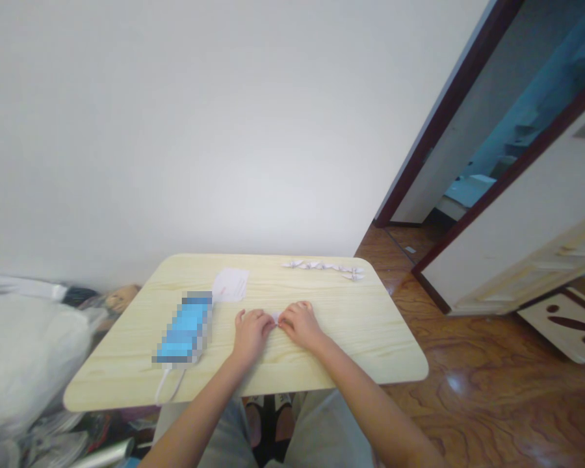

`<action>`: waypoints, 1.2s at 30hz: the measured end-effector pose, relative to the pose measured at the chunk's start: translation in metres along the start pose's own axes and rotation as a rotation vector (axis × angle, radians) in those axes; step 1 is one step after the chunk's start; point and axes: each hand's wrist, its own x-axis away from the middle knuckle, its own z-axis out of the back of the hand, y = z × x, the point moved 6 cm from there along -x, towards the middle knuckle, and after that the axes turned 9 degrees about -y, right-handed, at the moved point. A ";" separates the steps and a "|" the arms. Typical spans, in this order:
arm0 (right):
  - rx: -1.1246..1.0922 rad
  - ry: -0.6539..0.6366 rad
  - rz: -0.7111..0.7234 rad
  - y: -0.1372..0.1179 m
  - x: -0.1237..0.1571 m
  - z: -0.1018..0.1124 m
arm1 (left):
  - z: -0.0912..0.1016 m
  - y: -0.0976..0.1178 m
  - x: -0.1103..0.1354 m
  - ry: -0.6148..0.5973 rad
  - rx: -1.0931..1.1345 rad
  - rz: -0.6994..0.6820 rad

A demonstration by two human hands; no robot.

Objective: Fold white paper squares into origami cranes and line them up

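A small piece of white paper point(275, 318) is pinched between my two hands at the middle of the table, mostly hidden by the fingers. My left hand point(251, 333) is closed on its left end, thumb and forefinger together. At the right end, the fingers of my right hand point(299, 323) are pressed together on the same piece. Flat white paper sheets point(231, 285) lie beyond my left hand. Near the far right edge, several small folded white paper pieces point(316, 265) lie in a row, with another folded piece point(353, 275) just in front of its right end.
A phone point(184, 330) with a blurred-out blue screen lies left of my hands, its white cable point(162, 385) reaching the front edge. The pale wooden table point(370, 344) stands against a white wall. To the right are a wooden floor point(468, 377) and a doorway.
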 end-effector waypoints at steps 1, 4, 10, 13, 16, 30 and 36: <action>0.003 -0.010 0.002 0.000 -0.001 0.000 | 0.000 0.000 0.000 -0.006 -0.002 0.002; 0.033 -0.051 -0.007 -0.001 -0.004 -0.001 | 0.000 0.001 0.000 -0.020 -0.012 0.002; 0.054 -0.123 -0.098 0.003 -0.013 -0.006 | 0.005 0.002 0.002 -0.007 -0.029 0.013; 0.045 -0.141 -0.140 0.005 -0.014 -0.008 | 0.004 0.000 0.002 -0.011 -0.012 0.051; 0.046 -0.150 -0.179 0.007 -0.015 -0.009 | 0.004 0.001 0.002 0.001 -0.002 0.075; -0.047 -0.120 -0.353 0.017 -0.020 -0.007 | 0.000 -0.003 -0.004 -0.005 -0.041 0.201; -0.131 -0.177 -0.393 0.030 -0.025 -0.011 | 0.002 -0.010 -0.010 -0.032 0.005 0.265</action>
